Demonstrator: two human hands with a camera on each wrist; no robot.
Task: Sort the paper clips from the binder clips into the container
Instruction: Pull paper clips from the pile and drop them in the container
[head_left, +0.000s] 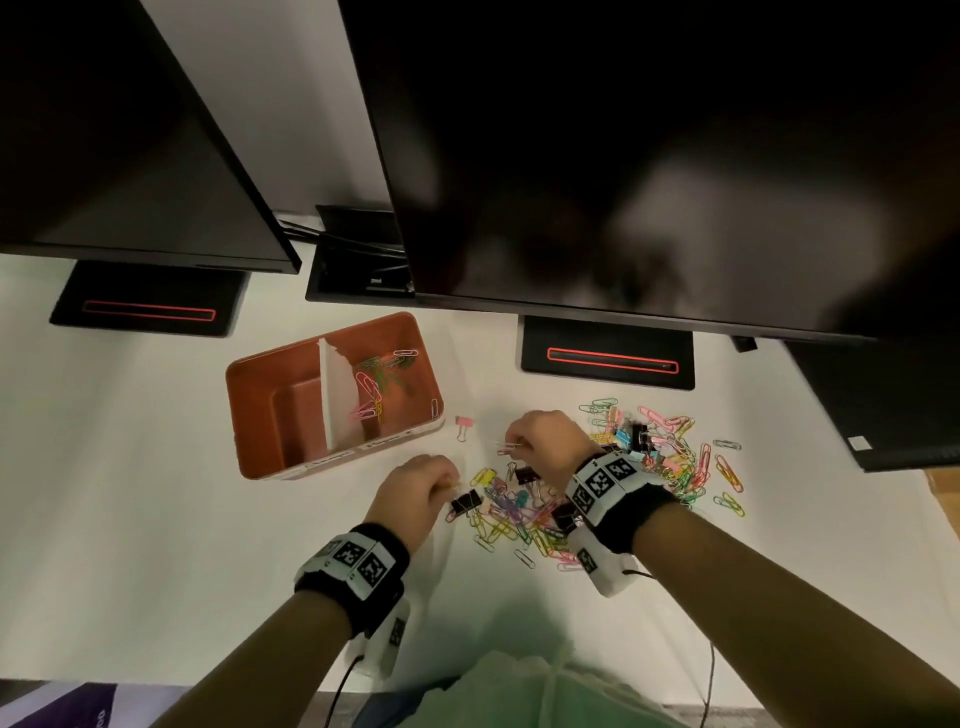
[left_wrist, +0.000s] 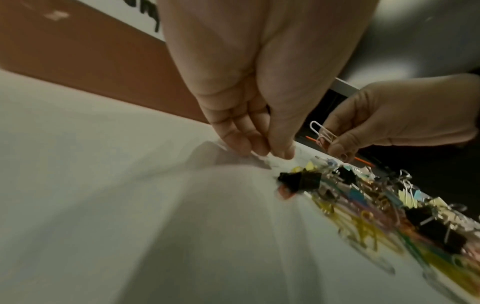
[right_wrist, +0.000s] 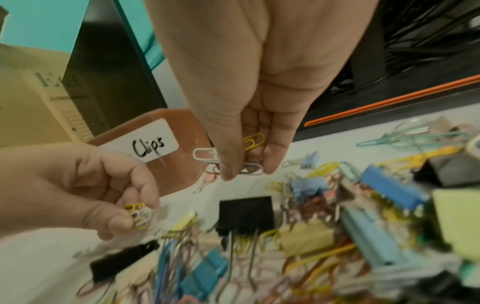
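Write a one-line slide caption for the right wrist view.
Right hand pinches white and yellow paper clips above the mixed pile; left hand holds more beside the labelled container.

Handwritten "Clips" on the container (right_wrist: 179, 164) label (right_wrist: 145, 142)

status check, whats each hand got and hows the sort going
Left hand pinching paper clips; right hand pinching more. Container: clips in right side only, left side bare. Mixed pile on table, binder clips unsorted. Nothing blocking.
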